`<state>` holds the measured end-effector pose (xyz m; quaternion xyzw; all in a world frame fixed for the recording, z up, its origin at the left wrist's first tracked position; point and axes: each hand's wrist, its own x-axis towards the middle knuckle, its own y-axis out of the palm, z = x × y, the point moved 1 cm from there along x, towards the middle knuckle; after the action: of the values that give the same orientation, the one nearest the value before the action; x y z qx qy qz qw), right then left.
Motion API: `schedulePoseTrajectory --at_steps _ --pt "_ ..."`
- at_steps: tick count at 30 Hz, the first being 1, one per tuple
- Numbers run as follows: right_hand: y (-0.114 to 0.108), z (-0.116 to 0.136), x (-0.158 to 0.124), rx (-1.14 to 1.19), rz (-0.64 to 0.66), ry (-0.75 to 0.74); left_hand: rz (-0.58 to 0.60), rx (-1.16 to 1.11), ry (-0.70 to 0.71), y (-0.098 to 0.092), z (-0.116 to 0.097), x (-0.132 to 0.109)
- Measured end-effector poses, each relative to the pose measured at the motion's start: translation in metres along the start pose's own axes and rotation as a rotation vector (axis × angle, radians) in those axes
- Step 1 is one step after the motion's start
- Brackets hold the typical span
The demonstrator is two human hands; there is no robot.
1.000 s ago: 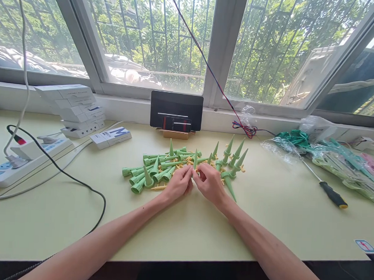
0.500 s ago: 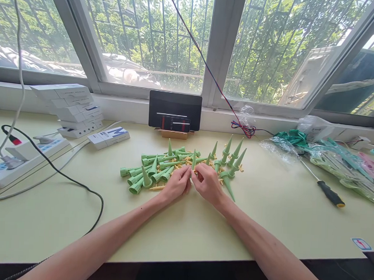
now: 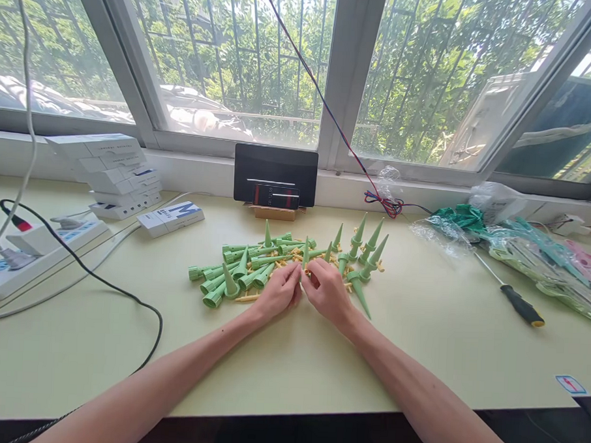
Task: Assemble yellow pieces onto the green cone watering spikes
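Observation:
Close together at the middle of the table, my left hand (image 3: 280, 289) and my right hand (image 3: 328, 291) are both closed, fingertips almost touching. Between them a green plastic watering spike (image 3: 306, 253) points up, its lower part hidden by the fingers; my left hand pinches it. A small yellow valve piece (image 3: 306, 271) shows its round end at the right fingertips. Left of the hands lies a heap of green spikes (image 3: 224, 280) with cupped ends, yellow pieces among them. On the right, several spikes (image 3: 372, 257) fitted with yellow pieces stand or lean, and one lies tip toward me.
A tablet (image 3: 276, 172) with a phone (image 3: 276, 196) before it stands by the window. White boxes (image 3: 124, 175) and a power strip (image 3: 44, 256) with cables are at left. A screwdriver (image 3: 522, 304) and plastic bags (image 3: 452, 231) lie at right.
Both hands stay in nearly the same place, still around the same pieces. The whole view has shifted very slightly.

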<state>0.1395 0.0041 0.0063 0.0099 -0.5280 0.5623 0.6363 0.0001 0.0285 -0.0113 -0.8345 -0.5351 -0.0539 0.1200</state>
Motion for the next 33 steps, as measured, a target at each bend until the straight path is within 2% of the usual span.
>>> schedulePoseTrajectory --at_steps 33 --pt "0.0051 0.0005 -0.0029 -0.04 -0.091 -0.067 -0.005 -0.013 -0.004 0.0008 -0.001 -0.0007"
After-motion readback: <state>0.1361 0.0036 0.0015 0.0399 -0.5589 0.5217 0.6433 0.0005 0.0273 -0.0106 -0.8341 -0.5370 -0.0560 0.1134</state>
